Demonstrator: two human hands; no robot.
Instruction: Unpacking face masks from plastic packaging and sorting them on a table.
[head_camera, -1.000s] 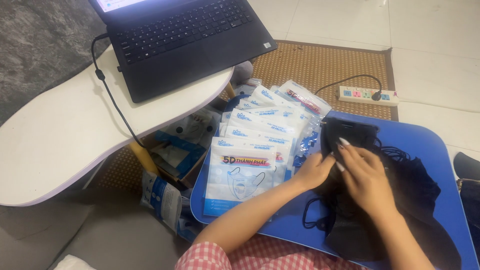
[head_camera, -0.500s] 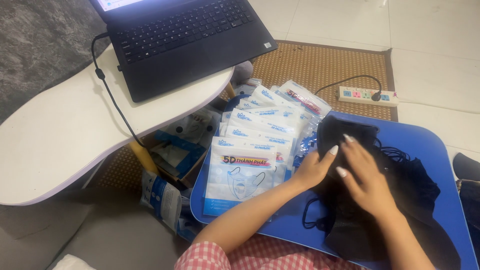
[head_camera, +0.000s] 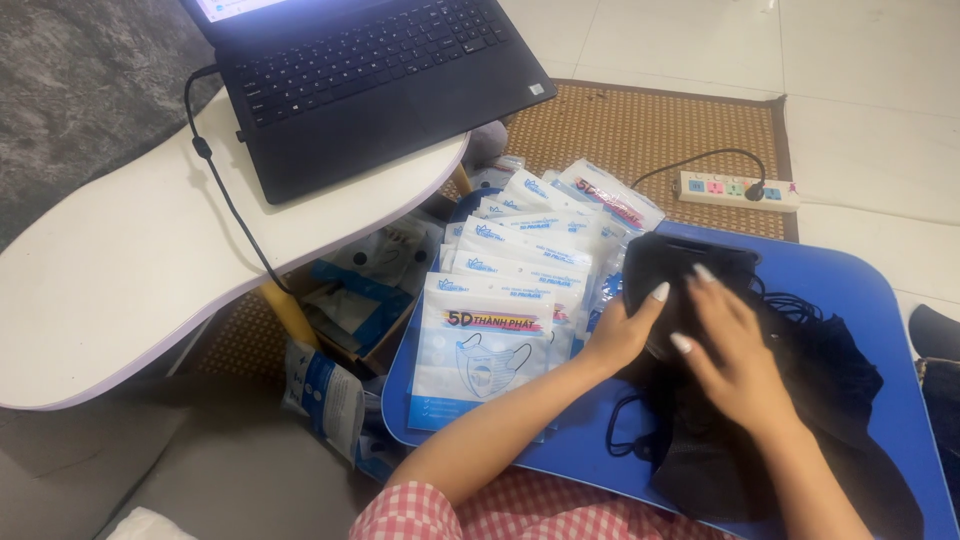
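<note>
Both hands, left hand (head_camera: 622, 330) and right hand (head_camera: 735, 345), press open fingers flat on the black fabric face mask (head_camera: 680, 275); smooth it evenly, edges aligned.

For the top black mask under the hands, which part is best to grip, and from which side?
Probably its upper edge, from the far side. The top black mask lies flat on the pile of black masks; the left hand and right hand cover its near part, leaving that far edge free to pinch.
</note>
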